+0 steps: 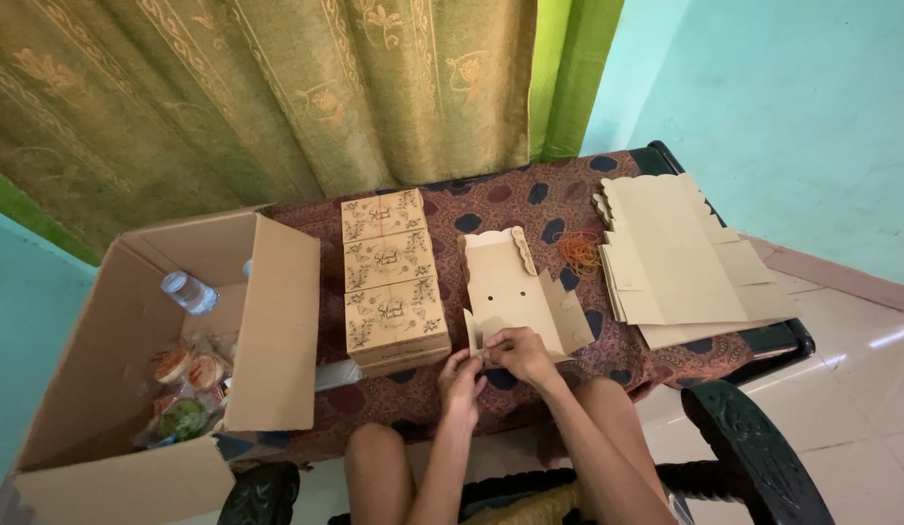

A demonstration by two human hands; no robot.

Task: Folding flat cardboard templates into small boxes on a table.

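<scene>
Heavy olive-green curtains (pixel 277 87) with a gold leaf pattern are hanging across the back, a bright green strip (pixel 578 68) showing at their right edge; pale turquoise walls (pixel 792 107) are closing in on the right and the far left; a low table (pixel 666 165) is standing under a maroon cloth (pixel 530 194) with dark blue ovals; a white tiled floor (pixel 860 389) is catching soft daylight; a dark carved chair arm (pixel 753 437) is curving in at the bottom right.
</scene>
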